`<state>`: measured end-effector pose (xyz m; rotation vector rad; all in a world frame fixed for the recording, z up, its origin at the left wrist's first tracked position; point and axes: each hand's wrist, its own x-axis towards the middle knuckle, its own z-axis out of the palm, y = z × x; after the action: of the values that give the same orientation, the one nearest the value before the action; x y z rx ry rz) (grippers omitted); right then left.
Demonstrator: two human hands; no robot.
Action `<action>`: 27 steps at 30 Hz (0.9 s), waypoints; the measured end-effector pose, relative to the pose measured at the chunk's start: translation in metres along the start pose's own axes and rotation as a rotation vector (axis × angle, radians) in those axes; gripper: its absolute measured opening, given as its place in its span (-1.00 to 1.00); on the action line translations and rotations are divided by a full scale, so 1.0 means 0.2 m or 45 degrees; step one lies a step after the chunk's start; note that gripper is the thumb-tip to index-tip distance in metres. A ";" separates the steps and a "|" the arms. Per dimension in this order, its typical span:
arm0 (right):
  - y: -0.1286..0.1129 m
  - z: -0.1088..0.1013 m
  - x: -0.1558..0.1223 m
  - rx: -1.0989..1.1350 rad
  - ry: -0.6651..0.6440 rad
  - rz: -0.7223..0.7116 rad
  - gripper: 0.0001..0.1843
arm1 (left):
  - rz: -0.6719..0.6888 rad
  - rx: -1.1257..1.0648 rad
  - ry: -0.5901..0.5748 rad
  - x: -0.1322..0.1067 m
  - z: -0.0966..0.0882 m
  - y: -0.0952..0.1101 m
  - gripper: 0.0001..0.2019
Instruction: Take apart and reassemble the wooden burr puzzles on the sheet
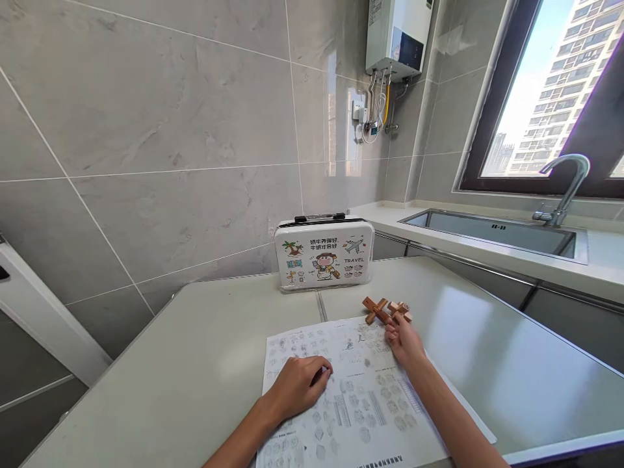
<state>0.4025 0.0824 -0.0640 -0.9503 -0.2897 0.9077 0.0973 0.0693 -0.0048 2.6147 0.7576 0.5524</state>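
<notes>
My left hand (303,385) rests on a large printed sheet (351,364). Its fingers are loosely curved, with a gap between finger and thumb and nothing visible in it. At the sheet's far right corner, my right hand (403,338) has its fingers on a light wooden interlocking puzzle (400,308), partly hidden by the fingertips. A darker brown wooden cross-shaped puzzle (375,309) lies just to the left, close to those fingers. Rows of small line drawings of shapes cover the paper.
A white carrying case (324,257) with cartoon prints stands at the back of the pale table (195,364), near the tiled wall. To the right is a counter with a sink (502,234) and a faucet (568,188). A water heater (400,39) hangs above.
</notes>
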 end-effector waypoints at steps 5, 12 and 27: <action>-0.03 0.10 -0.09 -0.223 0.097 -0.345 -0.49 | -0.035 -0.073 -0.003 0.00 0.00 0.01 -0.74; 0.01 0.42 -0.21 -0.354 -0.663 -0.268 -0.43 | -0.351 -0.405 0.137 0.04 0.00 -0.01 -0.66; 0.27 0.48 -0.44 -0.651 -1.247 -0.112 -0.51 | -0.495 -0.979 0.571 0.08 0.02 -0.17 -0.38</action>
<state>0.2650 0.0833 -0.0374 -0.8731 -1.4383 1.1948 0.0975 0.1053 -0.0193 1.6088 0.9190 1.0674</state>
